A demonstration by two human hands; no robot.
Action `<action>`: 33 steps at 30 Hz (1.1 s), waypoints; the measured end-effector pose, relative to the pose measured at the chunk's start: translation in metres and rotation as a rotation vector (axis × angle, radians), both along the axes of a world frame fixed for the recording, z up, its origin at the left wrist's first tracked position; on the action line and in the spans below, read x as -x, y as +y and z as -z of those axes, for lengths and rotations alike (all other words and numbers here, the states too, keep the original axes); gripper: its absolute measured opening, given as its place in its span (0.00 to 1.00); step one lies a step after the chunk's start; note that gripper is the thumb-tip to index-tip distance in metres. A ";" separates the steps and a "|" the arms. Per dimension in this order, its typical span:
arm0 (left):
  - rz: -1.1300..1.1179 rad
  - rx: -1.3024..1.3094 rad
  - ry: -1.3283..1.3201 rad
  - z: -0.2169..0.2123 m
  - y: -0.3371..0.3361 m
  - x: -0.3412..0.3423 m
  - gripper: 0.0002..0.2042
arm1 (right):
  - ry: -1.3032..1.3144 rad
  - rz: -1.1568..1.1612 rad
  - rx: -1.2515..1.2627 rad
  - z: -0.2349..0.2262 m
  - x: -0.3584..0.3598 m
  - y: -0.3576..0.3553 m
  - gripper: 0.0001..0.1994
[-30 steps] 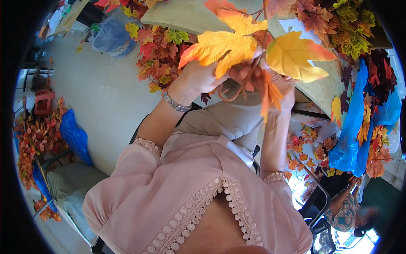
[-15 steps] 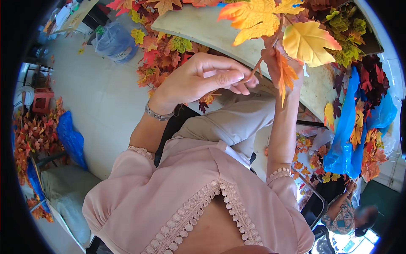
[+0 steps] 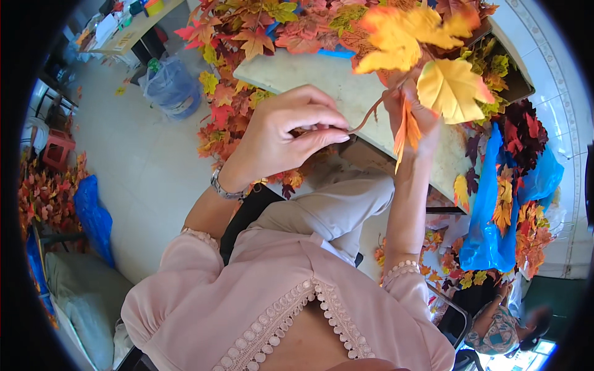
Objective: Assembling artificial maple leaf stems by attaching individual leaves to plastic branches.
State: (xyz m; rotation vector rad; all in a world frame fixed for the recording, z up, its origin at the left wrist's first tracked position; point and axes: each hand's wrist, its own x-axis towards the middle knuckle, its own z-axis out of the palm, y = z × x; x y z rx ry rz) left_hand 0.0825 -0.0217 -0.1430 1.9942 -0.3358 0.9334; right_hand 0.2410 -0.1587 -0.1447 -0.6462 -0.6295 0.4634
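Observation:
My right hand (image 3: 411,108) is raised and grips a bunch of artificial maple leaves (image 3: 427,59), yellow and orange, by their stems. A thin brown stem (image 3: 370,116) curves down from the bunch to my left hand (image 3: 281,139), whose thumb and fingertips pinch its end. A metal watch (image 3: 224,188) sits on my left wrist. Both hands hover over the edge of a pale table (image 3: 322,83).
Red, orange and green fake leaves (image 3: 247,43) are heaped along the table's far side and spill to the floor. Blue plastic bags (image 3: 495,216) with leaves hang at the right. A clear bag (image 3: 170,86) stands on the floor at upper left, more leaves (image 3: 46,191) at far left.
Both hands rose and moved right with the leaf bunch. My left hand slid off the leaves and now pinches the end of the stem.

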 end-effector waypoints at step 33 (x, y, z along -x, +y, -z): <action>0.977 1.321 0.493 0.035 -0.052 0.015 0.11 | -0.153 -0.726 0.567 0.032 0.023 0.014 0.12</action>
